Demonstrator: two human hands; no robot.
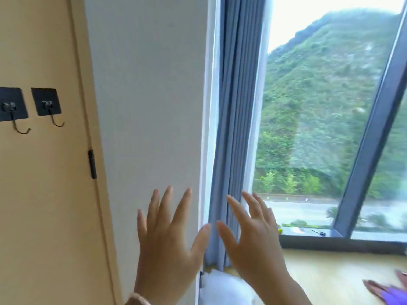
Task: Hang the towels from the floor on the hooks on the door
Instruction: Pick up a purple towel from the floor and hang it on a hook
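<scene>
Beige wood fills the left of the frame, where a door [44,194] carries two black adhesive hooks side by side: one hook [12,108] at the frame's left edge and a second hook [47,104] just to its right, both bare, each a square pad with a bent wire prong below. A black hinge [92,164] sits on the door's right edge, next to a pale grey wall [145,95].

Both of the person's hands are raised in front of the wall and a blue-grey curtain [233,106], backs to the camera. The left hand [169,245] has its fingers straight and spread, holding nothing; the right hand [253,243], just beside it, has its fingers apart and slightly bent, also empty.

Low between the wrists, a white towel [224,289] lies on the wooden floor [330,271] at the foot of the curtain (only part of it shows). A pink and purple cloth [387,289] lies at the lower right edge. The window [319,106] looks onto a green hillside.
</scene>
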